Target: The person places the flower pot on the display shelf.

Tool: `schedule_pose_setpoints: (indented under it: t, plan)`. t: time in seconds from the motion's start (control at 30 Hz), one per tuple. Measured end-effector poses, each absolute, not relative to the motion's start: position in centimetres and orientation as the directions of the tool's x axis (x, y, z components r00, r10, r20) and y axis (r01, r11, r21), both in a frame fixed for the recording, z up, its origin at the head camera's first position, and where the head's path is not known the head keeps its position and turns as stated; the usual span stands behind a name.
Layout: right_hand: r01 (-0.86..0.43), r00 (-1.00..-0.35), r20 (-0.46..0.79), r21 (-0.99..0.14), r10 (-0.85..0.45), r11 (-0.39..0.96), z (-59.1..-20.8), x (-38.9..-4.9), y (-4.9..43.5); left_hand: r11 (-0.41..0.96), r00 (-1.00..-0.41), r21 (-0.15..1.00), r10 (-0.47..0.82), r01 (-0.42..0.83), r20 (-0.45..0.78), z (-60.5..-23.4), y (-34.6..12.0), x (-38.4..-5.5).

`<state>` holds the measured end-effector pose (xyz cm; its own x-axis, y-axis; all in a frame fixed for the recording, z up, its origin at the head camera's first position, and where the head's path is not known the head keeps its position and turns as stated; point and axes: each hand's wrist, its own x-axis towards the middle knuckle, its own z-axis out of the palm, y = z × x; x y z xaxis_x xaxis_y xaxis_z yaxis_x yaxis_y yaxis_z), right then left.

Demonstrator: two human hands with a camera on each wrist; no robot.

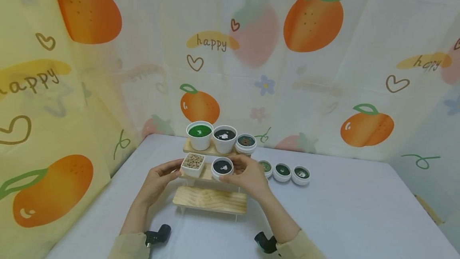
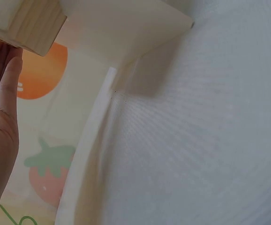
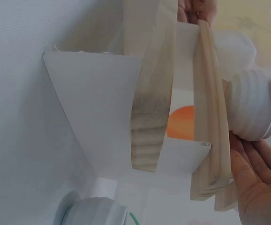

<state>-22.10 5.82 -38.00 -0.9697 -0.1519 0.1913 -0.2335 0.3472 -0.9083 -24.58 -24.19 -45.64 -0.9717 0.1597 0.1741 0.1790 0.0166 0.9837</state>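
A three-tier stepped wooden stand (image 1: 210, 199) with white supports stands on the table. On its middle step sits a square white pot (image 1: 187, 170) of tan gravel. Right of it is a round ribbed white pot (image 3: 250, 105) with a dark top and a pale mark. My right hand (image 1: 251, 175) grips this round pot, thumb on its near side and fingers behind. My left hand (image 1: 158, 181) has its fingers extended at the left end of the middle step, beside the square pot. In the left wrist view, its fingertips (image 2: 14, 65) meet the board's end.
The top step holds a green-topped cup (image 1: 199, 141), a dark-topped cup (image 1: 225, 143) and a ribbed pot (image 1: 246, 147). Several small green-topped pots (image 1: 282, 176) stand on the table right of the stand. A patterned fruit cloth (image 1: 251, 91) hangs behind.
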Motion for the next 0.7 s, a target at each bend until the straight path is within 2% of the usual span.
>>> schedule_pose_setpoints:
  t: [0.23,0.7]
  plan:
    - [-0.259,-0.962,0.212,-0.908,-0.174,0.329,-38.2,-22.5,5.0,0.02,-0.971,0.984,0.163,0.179,0.173,-45.8,-24.3,-24.5]
    - [-0.262,-0.963,0.213,-0.889,-0.167,0.376,-38.2,-22.7,4.6,0.002,-0.964,0.979,0.175,0.206,0.202,-45.7,-24.2,-24.6]
